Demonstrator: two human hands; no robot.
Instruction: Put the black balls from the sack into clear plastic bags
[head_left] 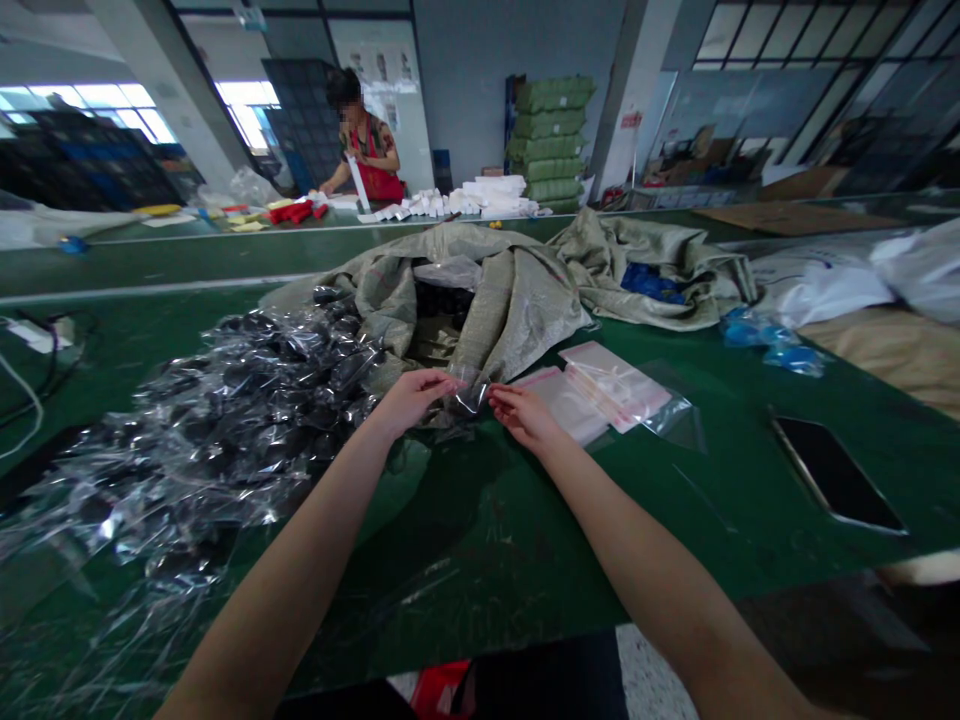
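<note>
A small clear plastic bag [471, 396] stretches between my two hands in front of the open sack; I cannot tell whether anything is inside it. My left hand [417, 397] pinches its left edge with thumb and fingertips. On the other side, the fingers of my right hand [526, 414] are closed on its right edge. Just left lies a large heap of dark items in clear bags [262, 400]. Beside my right hand are stacks of flat clear bags [615, 385]. Dark pieces [444, 302] show inside the woven sack [517, 300].
A phone [836, 470] lies on the green table [510, 560] at the right. Behind are a second woven sack [667, 250] with blue items and some blue bagged items [776, 342]. A co-worker [371, 150] stands at the far table near white pieces [480, 198].
</note>
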